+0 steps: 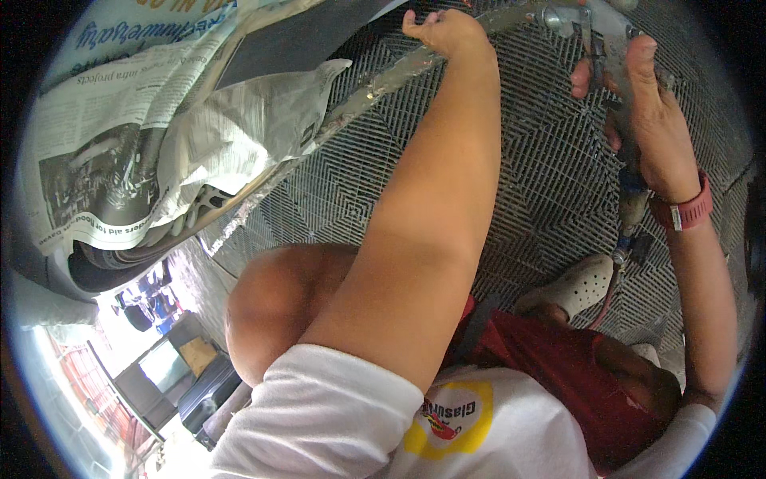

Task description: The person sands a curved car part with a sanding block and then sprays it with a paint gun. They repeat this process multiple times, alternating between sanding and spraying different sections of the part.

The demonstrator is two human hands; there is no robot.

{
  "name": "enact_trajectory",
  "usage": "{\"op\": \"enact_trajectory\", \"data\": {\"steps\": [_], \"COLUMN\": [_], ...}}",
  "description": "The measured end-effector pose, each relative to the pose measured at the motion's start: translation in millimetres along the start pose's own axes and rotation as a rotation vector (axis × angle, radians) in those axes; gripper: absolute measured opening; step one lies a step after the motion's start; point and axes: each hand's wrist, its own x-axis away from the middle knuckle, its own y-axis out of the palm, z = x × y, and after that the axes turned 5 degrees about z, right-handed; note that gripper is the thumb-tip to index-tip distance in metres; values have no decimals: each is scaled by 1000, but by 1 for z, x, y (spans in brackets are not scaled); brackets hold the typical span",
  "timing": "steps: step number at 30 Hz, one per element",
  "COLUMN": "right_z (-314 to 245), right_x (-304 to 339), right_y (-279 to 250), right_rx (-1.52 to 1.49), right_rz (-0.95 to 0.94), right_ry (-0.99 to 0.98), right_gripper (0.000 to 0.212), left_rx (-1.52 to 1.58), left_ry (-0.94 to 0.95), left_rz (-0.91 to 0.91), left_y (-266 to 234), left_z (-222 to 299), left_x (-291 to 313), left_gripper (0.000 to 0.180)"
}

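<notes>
Toward ten o'clock, crumpled grey-white newspaper (pixel 112 160) draped over the edge, and a long, shiny, mottled strip (pixel 375 86) slanted from nine to one o'clock. Just past twelve, the left hand (pixel 451 33) bent leftward at the wrist, one digit jutting out; I cannot tell whether its grip closed on anything. Between one and two o'clock stood the greyish metallic spray gun (pixel 592 40); the right hand (pixel 658 120), at two, wrapped its grip around it, thumb pointing up.
</notes>
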Motion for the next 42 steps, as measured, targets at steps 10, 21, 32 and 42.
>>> {"op": "enact_trajectory", "data": {"steps": [10, 21, 32, 42], "right_z": [10, 20, -8, -5], "right_x": [-14, -22, -4, -4], "right_y": [12, 18, 35, 28], "right_rx": [62, 60, 56, 73], "right_rz": [-78, -193, -136, -224], "right_ry": [-67, -8, 25, 14], "right_gripper": [90, 90, 105, 103], "left_rx": [-365, -309, -164, -7], "left_ry": [352, 447, 238, 120], "left_rz": [53, 70, -108, -112], "left_y": [-50, -73, -100, -72], "left_z": [52, 38, 39, 45], "left_x": [1, -46, -60, -26], "left_gripper": [59, 62, 69, 62]}}
